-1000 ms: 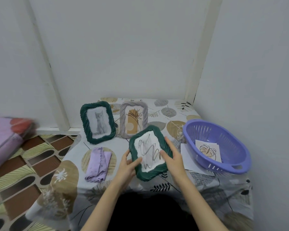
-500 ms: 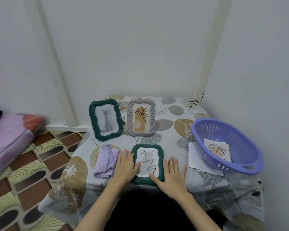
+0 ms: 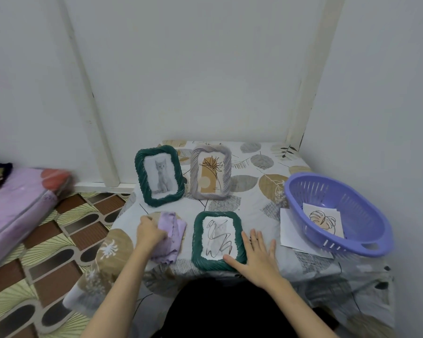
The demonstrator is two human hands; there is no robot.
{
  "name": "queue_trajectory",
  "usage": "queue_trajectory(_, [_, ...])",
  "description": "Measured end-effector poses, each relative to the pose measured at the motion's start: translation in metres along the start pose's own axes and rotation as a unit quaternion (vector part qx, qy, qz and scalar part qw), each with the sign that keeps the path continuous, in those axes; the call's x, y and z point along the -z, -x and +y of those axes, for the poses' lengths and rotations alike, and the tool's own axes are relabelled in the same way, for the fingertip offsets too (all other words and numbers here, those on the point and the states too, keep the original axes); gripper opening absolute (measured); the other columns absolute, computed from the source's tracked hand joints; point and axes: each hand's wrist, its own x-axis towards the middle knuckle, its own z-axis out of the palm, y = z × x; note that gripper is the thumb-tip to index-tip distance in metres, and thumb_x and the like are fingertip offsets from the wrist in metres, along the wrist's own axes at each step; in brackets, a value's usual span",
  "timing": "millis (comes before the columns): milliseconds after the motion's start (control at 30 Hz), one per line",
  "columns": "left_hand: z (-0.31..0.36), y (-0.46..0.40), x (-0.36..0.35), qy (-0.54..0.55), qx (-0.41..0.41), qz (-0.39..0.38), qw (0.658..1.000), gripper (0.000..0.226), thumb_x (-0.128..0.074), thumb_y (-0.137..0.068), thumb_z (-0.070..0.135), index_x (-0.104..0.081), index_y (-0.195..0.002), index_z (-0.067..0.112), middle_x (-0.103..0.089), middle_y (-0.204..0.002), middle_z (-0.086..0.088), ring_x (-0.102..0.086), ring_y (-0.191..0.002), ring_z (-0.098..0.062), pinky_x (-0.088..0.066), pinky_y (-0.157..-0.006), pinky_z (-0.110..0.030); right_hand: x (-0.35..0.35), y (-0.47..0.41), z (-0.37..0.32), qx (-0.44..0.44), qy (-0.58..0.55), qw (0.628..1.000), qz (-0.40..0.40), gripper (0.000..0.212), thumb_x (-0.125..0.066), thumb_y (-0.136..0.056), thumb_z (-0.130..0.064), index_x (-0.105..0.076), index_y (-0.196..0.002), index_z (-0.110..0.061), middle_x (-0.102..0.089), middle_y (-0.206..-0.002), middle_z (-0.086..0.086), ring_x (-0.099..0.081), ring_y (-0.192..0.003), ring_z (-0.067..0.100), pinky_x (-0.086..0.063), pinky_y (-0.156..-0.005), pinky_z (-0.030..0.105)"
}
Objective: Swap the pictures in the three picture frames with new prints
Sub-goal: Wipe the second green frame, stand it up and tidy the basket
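I see my left hand (image 3: pixel 150 232) grab the purple cloth (image 3: pixel 169 236) at nine o'clock of the flat green frame (image 3: pixel 217 240) with its squiggle print; my right hand (image 3: pixel 256 256) lies flat, fingers straight.

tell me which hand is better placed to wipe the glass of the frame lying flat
Left. The left hand already grips the purple cloth beside the flat green frame; the right hand lies open, steadying its edge.

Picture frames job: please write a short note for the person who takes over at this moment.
Left hand grips the lilac cloth. Right hand lies flat, thumb on the green frame with the scribble print, which lies face up on the table. Green frame with the cat photo and grey frame with the plant print stand behind. The purple basket holds a leaf print. Swaps done: cannot tell.
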Motion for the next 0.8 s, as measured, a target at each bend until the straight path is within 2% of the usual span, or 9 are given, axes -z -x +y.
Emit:
queue_trajectory(100, [0.011, 0.013, 0.006, 0.192, 0.048, -0.117, 0.973, 0.024, -0.063, -0.076, -0.008, -0.052, -0.097, -0.006, -0.057, -0.098, -0.020, -0.057, -0.083, -0.032, -0.051, -0.074, -0.040, 0.009, 0.001, -0.010, 0.012, -0.033, 0.999, 0.003, 0.100, -0.026, -0.073, -0.081, 0.008, -0.147, -0.024, 0.012, -0.156, 0.008, 0.018, -0.142, 0.024, 0.013, -0.112, 0.051])
queue_trajectory(200, [0.032, 0.038, 0.004, 0.322, 0.002, -0.165, 0.932, 0.035, -0.059, -0.077, -0.012, -0.050, -0.110, -0.007, -0.060, -0.094, -0.017, -0.062, -0.074, -0.028, -0.054, -0.050, -0.028, 0.024, 0.000, -0.039, 0.081, -0.271, 0.956, 0.077, 0.053, -0.036, -0.092, -0.056, -0.015, -0.140, -0.048, -0.010, -0.156, -0.005, -0.002, -0.145, 0.019, -0.003, -0.117, 0.049])
queue_trajectory(300, [0.055, 0.063, -0.009, 0.392, -0.044, -0.247, 0.885, 0.034, -0.057, -0.086, 0.005, -0.048, -0.120, 0.005, -0.059, -0.112, -0.012, -0.062, -0.093, -0.025, -0.058, -0.063, -0.029, 0.049, 0.003, -0.073, 0.097, -0.494, 0.864, 0.020, 0.048, -0.029, -0.091, -0.056, -0.025, -0.138, -0.046, -0.028, -0.149, -0.009, -0.024, -0.139, 0.013, -0.021, -0.114, 0.038])
queue_trajectory(433, [0.059, 0.071, -0.026, 0.454, -0.039, -0.373, 0.808, 0.051, -0.027, -0.097, 0.045, -0.057, -0.118, 0.009, -0.065, -0.118, -0.007, -0.063, -0.107, -0.025, -0.055, -0.082, -0.034, 0.053, -0.005, -0.078, 0.075, -0.559, 0.825, 0.036, 0.051, -0.040, -0.096, -0.038, -0.027, -0.143, -0.028, -0.033, -0.145, -0.009, -0.032, -0.130, 0.006, -0.027, -0.102, 0.023])
queue_trajectory(500, [0.055, 0.066, -0.029, 0.458, -0.047, -0.364, 0.810, 0.053, -0.022, -0.098, 0.044, -0.057, -0.116, 0.009, -0.065, -0.118, -0.009, -0.063, -0.107, -0.026, -0.053, -0.086, -0.034, 0.048, -0.006, -0.067, 0.063, -0.538, 0.837, 0.077, 0.049, -0.047, -0.095, -0.026, -0.031, -0.141, -0.027, -0.034, -0.147, -0.007, -0.034, -0.131, 0.007, -0.029, -0.105, 0.023])
queue_trajectory(567, [0.049, 0.059, -0.033, 0.383, -0.097, -0.283, 0.874, 0.041, -0.025, -0.100, 0.036, -0.058, -0.108, 0.014, -0.065, -0.117, -0.011, -0.064, -0.100, -0.023, -0.050, -0.087, -0.032, 0.043, -0.009, -0.052, 0.067, -0.448, 0.886, 0.100, 0.050, -0.043, -0.096, -0.022, -0.027, -0.143, -0.026, -0.034, -0.145, -0.003, -0.036, -0.131, 0.013, -0.029, -0.104, 0.024])
queue_trajectory(667, [0.027, 0.042, -0.044, 0.123, -0.217, -0.080, 0.965, 0.028, -0.035, -0.099, 0.020, -0.057, -0.115, 0.013, -0.058, -0.126, -0.010, -0.054, -0.110, -0.018, -0.039, -0.096, -0.030, 0.027, -0.009, -0.027, 0.081, -0.109, 0.984, 0.113, 0.054, -0.029, -0.096, -0.040, -0.013, -0.147, -0.029, -0.021, -0.150, 0.003, -0.036, -0.124, 0.027, -0.034, -0.100, 0.037])
queue_trajectory(733, [0.012, 0.029, -0.050, -0.019, -0.279, -0.041, 0.959, 0.036, -0.037, -0.099, 0.020, -0.048, -0.130, 0.008, -0.049, -0.137, -0.008, -0.043, -0.127, -0.020, -0.029, -0.106, -0.029, 0.013, -0.007, -0.017, 0.101, 0.032, 0.991, 0.087, 0.070, -0.004, -0.085, -0.060, -0.011, -0.147, -0.029, -0.017, -0.153, 0.002, -0.035, -0.120, 0.030, -0.033, -0.097, 0.041])
queue_trajectory(800, [0.002, 0.018, -0.057, -0.135, -0.312, -0.076, 0.937, 0.044, -0.035, -0.099, 0.030, -0.036, -0.141, 0.015, -0.034, -0.149, 0.000, -0.029, -0.138, -0.017, -0.019, -0.113, -0.031, 0.002, -0.004, -0.013, 0.112, 0.076, 0.988, 0.069, 0.082, 0.010, -0.077, -0.066, -0.016, -0.146, -0.030, -0.021, -0.153, -0.003, -0.039, -0.114, 0.029, -0.035, -0.092, 0.041])
